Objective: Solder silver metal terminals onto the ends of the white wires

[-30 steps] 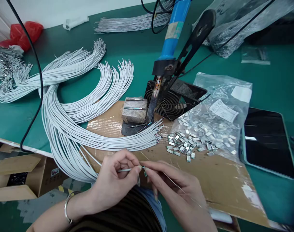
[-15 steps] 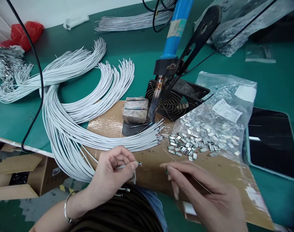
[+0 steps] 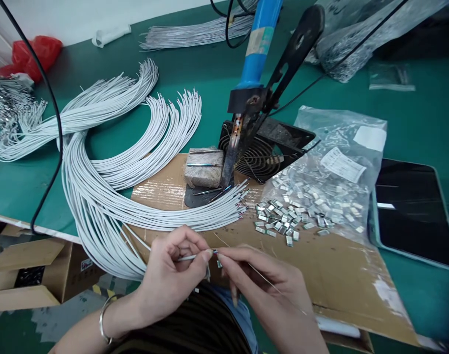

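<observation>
White cable [image 3: 194, 257], one strand, sits pinched in my left hand [image 3: 172, 278] between thumb and bent forefinger, just above my lap, its stripped end pointing right. My right hand [image 3: 263, 287] comes in from the other side, fingers drawn together, and my right fingertips [image 3: 220, 257] close on that end; whatever they pinch there is too small to tell. A thin strand [image 3: 264, 275] runs along the back of my right hand, and a tiny metal piece [image 3: 219, 264] shows just under the meeting point.

A large bundle of the same cable [image 3: 99, 206] curves across the cardboard sheet [image 3: 320, 275], its ends fanned just above my hands. More bundles lie on the green bench [image 3: 416, 123] to the left and far side. A soldering iron [image 3: 254, 49] with a blue handle stands tilted, its scorched shaft coming down beside a wrapped block [image 3: 204, 168] on a black plate [image 3: 194, 197], with a black lever [image 3: 294, 54] alongside and a fan guard [image 3: 255, 157] behind.

To my right, loose metal clips [image 3: 279, 219] spill from a clear plastic bag [image 3: 338, 167], and a dark tablet [image 3: 412, 211] lies beyond it. A black cable [image 3: 50, 123] crosses the left of the bench. A bracelet [image 3: 103, 319] circles my left wrist.
</observation>
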A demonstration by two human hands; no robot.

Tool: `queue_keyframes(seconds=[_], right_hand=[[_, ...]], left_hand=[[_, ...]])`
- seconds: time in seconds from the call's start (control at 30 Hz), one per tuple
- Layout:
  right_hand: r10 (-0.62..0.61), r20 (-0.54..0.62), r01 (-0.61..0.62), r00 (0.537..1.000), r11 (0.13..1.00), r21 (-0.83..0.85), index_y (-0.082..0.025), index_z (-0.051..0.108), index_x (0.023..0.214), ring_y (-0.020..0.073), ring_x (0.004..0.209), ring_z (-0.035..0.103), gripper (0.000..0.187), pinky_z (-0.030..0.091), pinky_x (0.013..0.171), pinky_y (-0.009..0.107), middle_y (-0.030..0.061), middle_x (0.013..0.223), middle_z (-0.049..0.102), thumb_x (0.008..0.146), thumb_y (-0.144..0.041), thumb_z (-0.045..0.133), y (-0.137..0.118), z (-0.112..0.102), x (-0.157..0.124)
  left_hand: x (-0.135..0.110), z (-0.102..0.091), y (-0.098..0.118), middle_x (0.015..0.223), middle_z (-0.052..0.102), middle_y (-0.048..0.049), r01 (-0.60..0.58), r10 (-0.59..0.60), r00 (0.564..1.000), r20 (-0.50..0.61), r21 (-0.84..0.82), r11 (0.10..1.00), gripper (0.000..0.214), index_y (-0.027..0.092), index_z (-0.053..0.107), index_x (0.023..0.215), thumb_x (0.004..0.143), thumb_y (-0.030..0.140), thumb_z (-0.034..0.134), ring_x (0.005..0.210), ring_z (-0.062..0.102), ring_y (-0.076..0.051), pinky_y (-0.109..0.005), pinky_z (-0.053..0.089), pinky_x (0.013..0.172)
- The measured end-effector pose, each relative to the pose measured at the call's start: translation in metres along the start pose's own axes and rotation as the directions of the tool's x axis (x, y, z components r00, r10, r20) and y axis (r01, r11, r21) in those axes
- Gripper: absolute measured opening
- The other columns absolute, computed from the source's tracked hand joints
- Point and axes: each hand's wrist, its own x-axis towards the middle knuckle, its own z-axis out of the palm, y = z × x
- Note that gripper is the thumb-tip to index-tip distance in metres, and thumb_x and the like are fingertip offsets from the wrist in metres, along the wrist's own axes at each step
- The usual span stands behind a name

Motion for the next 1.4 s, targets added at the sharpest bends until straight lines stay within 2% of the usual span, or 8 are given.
queue_keyframes(seconds=[0.17,0.27,0.43,0.6,0.83,1.07,1.27,1.4], right_hand=[[-0.097,0.049,0.102,0.994,0.99,-0.097,-0.022,0.087,0.083,0.0109,0.051,0.055,0.019,0.043,0.047,0.022,0.0009,0.064,0.065,0.092,-0.035,0.077,0.0,-0.007,0.004],[-0.08,0.042,0.084,0.996,0.992,-0.09,-0.021,0.085,0.079,0.0108,0.048,0.055,0.02,0.044,0.047,0.022,0.0004,0.062,0.064,0.091,-0.036,0.078,0.002,-0.008,0.005],[-0.06,-0.072,0.06,0.996,0.998,0.006,-0.024,0.088,0.086,0.0108,0.05,0.059,0.013,0.047,0.049,0.022,0.0009,0.068,0.068,0.089,-0.034,0.081,0.008,-0.009,0.003],[-0.089,-0.04,0.09,0.995,0.995,0.042,-0.026,0.09,0.093,0.0117,0.052,0.061,0.012,0.047,0.05,0.023,0.0012,0.068,0.068,0.091,-0.032,0.08,0.014,-0.005,-0.001],[-0.163,-0.083,0.166,0.983,0.986,0.024,-0.03,0.09,0.096,0.0114,0.054,0.06,0.012,0.046,0.052,0.023,0.0004,0.067,0.068,0.092,-0.027,0.079,0.014,-0.001,-0.005],[-0.166,-0.11,0.171,0.98,0.984,0.04,-0.03,0.09,0.098,0.0122,0.054,0.061,0.013,0.049,0.052,0.024,-0.0001,0.068,0.067,0.093,-0.026,0.078,0.017,-0.002,-0.005],[-0.142,-0.07,0.146,0.987,0.988,0.042,-0.028,0.09,0.098,0.0121,0.054,0.061,0.013,0.049,0.052,0.024,0.0004,0.068,0.067,0.094,-0.028,0.078,0.019,0.001,-0.005],[-0.134,-0.103,0.141,0.986,0.988,0.061,-0.03,0.09,0.096,0.0113,0.054,0.061,0.012,0.048,0.052,0.022,0.0002,0.066,0.068,0.092,-0.028,0.078,0.017,0.004,-0.005]], left_hand=[[0.001,0.0,0.001,0.061,0.057,0.0033,0.009,-0.009,1.0,0.001,0.018,1.0,0.018,0.016,0.066,0.077,0.088,0.024,0.077,0.053,0.048,-0.008,-0.016,0.042,0.051],[0.001,-0.001,0.002,0.06,0.058,0.0029,0.038,-0.038,0.999,0.006,0.028,0.999,0.019,0.016,0.067,0.077,0.086,0.027,0.079,0.053,0.048,-0.008,-0.017,0.042,0.051],[0.002,-0.004,0.003,0.061,0.06,0.0022,0.074,-0.074,0.997,0.028,-0.001,0.997,0.021,0.015,0.068,0.079,0.087,0.03,0.08,0.053,0.048,-0.008,-0.017,0.041,0.051],[0.004,-0.005,0.003,0.059,0.058,0.0029,0.079,-0.078,0.996,0.03,-0.02,0.997,0.028,0.015,0.068,0.078,0.087,0.037,0.082,0.051,0.046,-0.008,-0.018,0.039,0.051],[0.004,-0.006,0.003,0.059,0.056,0.0038,0.076,-0.074,0.996,0.047,-0.038,0.996,0.026,0.015,0.067,0.078,0.088,0.034,0.082,0.052,0.043,-0.008,-0.017,0.036,0.051],[0.004,-0.005,0.004,0.059,0.058,0.0036,0.087,-0.086,0.996,0.038,-0.032,0.996,0.025,0.015,0.068,0.078,0.085,0.032,0.085,0.052,0.045,-0.008,-0.017,0.037,0.051],[0.004,-0.006,0.003,0.06,0.057,0.0037,0.064,-0.061,0.996,0.058,-0.063,0.996,0.025,0.015,0.068,0.079,0.089,0.033,0.082,0.052,0.044,-0.007,-0.016,0.036,0.051],[0.003,-0.007,0.002,0.06,0.057,0.0038,0.066,-0.062,0.996,0.063,-0.064,0.996,0.024,0.014,0.068,0.079,0.09,0.031,0.081,0.053,0.044,-0.006,-0.015,0.036,0.052]])
